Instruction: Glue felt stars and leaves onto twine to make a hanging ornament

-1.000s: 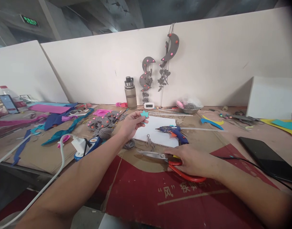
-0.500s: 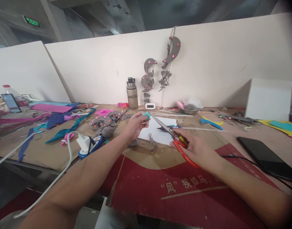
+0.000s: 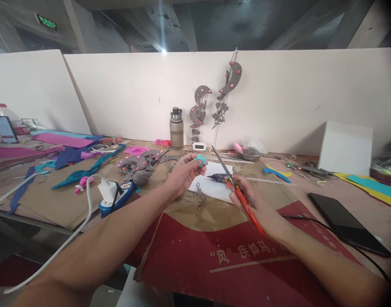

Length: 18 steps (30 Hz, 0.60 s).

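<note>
The left hand (image 3: 186, 174) pinches a small, flat blue-green star-like piece (image 3: 200, 160); the right hand (image 3: 254, 202) grips red-handled metal scissors (image 3: 238, 194), pointing away and leftward, tip ahead of the left hand, not touching the piece

Table (image 3: 331, 184) with cardboard (image 3: 179, 260) and black phone (image 3: 347, 222)

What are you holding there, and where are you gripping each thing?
The left hand pinches a small turquoise cutout by its near edge, between thumb and fingers. The right hand grips scissors by the red handles.
</note>
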Available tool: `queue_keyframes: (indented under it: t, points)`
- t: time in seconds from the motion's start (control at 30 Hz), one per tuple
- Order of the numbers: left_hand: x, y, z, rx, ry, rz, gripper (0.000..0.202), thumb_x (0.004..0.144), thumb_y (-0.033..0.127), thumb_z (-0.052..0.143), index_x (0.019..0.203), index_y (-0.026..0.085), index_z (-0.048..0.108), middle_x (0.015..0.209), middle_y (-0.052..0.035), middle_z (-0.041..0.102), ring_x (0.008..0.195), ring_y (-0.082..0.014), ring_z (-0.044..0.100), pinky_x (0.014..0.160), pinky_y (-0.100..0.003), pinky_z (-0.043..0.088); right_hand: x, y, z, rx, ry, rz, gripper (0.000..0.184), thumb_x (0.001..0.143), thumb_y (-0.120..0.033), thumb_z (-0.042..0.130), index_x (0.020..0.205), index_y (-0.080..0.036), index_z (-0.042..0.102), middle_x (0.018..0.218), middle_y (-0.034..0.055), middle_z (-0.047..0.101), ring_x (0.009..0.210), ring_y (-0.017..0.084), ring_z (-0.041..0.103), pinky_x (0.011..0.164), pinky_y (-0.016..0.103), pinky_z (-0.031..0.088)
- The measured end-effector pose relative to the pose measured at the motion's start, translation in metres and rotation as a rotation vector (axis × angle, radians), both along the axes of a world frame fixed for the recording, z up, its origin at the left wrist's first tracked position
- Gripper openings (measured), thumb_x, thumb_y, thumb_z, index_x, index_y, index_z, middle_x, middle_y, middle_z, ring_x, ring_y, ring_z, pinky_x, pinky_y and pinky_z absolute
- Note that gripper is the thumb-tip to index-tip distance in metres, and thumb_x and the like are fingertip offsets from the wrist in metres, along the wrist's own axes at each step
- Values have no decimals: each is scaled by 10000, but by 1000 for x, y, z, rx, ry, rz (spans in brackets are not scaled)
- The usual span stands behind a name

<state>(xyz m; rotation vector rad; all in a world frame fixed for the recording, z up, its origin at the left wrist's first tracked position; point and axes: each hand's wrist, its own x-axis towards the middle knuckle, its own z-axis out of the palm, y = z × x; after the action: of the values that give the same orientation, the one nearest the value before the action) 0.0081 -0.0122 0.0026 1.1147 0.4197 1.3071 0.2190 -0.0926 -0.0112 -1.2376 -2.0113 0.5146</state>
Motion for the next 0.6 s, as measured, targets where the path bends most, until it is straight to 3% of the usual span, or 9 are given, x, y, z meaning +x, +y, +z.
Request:
queue_keyframes:
  t: [0.23, 0.6]
  points:
    - [5, -9, 1, -11, 13, -4, 182, 682, 171, 717, 744, 151, 547, 726, -6, 630, 612, -90, 576, 594, -235, 422, 2, 5, 1, -65, -54, 45, 386, 895, -530, 447, 1113, -215, 496, 851, 20, 595, 771, 173, 545, 717, 297, 467]
    - [9, -9, -7, 3, 85, -20, 209, 681, 168, 709, 757, 161, 514, 622, 7, 598, 576, -95, 555, 546, -222, 389, -2, 3, 2, -117, -10, 118, 376, 900, -561, 420, 1020, -220, 524, 774, -13, 521, 710, 148, 471, 641, 272, 391]
